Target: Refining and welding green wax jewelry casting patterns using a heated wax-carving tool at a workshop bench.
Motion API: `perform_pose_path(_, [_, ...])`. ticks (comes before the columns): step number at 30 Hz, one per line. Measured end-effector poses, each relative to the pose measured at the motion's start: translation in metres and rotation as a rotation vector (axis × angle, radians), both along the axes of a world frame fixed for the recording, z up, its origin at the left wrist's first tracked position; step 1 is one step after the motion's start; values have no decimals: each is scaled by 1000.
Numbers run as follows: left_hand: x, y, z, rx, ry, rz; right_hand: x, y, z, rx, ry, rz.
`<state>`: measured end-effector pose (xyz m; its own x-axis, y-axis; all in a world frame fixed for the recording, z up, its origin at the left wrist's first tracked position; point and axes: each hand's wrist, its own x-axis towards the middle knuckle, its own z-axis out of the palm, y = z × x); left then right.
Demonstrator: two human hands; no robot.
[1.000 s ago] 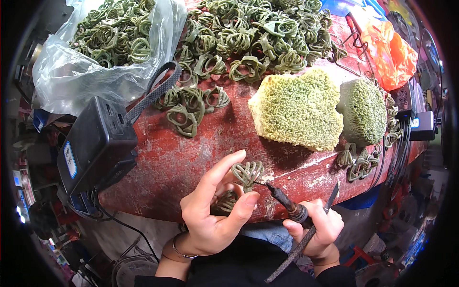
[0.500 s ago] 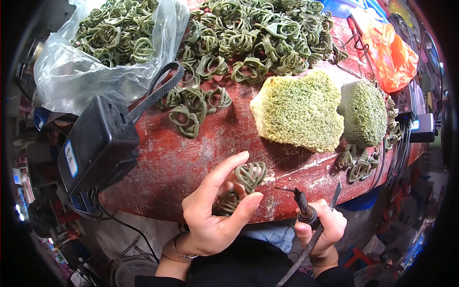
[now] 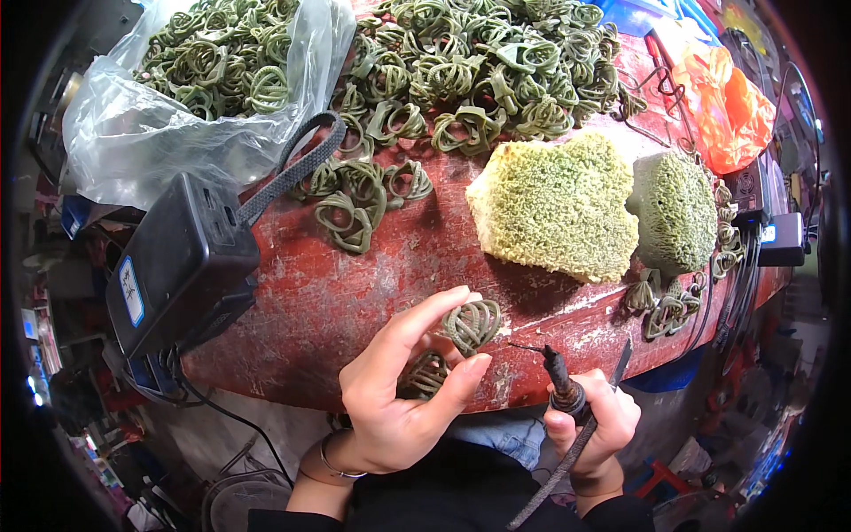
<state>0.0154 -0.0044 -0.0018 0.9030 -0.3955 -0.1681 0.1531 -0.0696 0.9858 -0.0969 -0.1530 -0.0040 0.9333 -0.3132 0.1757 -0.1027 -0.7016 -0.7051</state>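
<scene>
My left hand (image 3: 394, 390) is closed around green openwork rings, waxy in look. One green ring (image 3: 472, 326) sits between its thumb and forefinger, and a second green ring (image 3: 425, 376) lies in the palm behind the thumb. To the right, my right hand (image 3: 596, 421) grips a dark pen-like tool, similar to a soldering iron (image 3: 560, 381), with a thin needle tip aimed left at the pinched ring, a small gap apart. The same hand also holds a long grey textured tool (image 3: 554, 483), its flat pointed end rising past the fingers.
Several green rings (image 3: 443, 75) are heaped at the back of the red table (image 3: 301, 328); more fill a clear plastic bag (image 3: 133, 142). A black box with a strap (image 3: 191, 257) stands left. Two green-crusted blocks, one yellowish (image 3: 558, 208), one grey (image 3: 678, 213), stand right, near an orange bag (image 3: 722, 106).
The pinched ring has turned and shifted slightly right between my left thumb and forefinger. My right hand and its tools have barely moved, the needle tip a touch higher.
</scene>
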Motion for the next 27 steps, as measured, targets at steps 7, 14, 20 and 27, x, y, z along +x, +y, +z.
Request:
perform_pose_path(7, [0,-1,-1,-13,-18,-2,0,6,-1,29,20,-96])
perform_pose_path(14, [3,-2,-3,-4,-133,7,0,3,0,-56,15,-2])
perform_pose_path(20, [1,0,-3,57,-137,13,1,5,0,-89,10,15])
perform_pose_path(27, [1,-1,-7,76,-236,23,3,4,1,-94,-6,43])
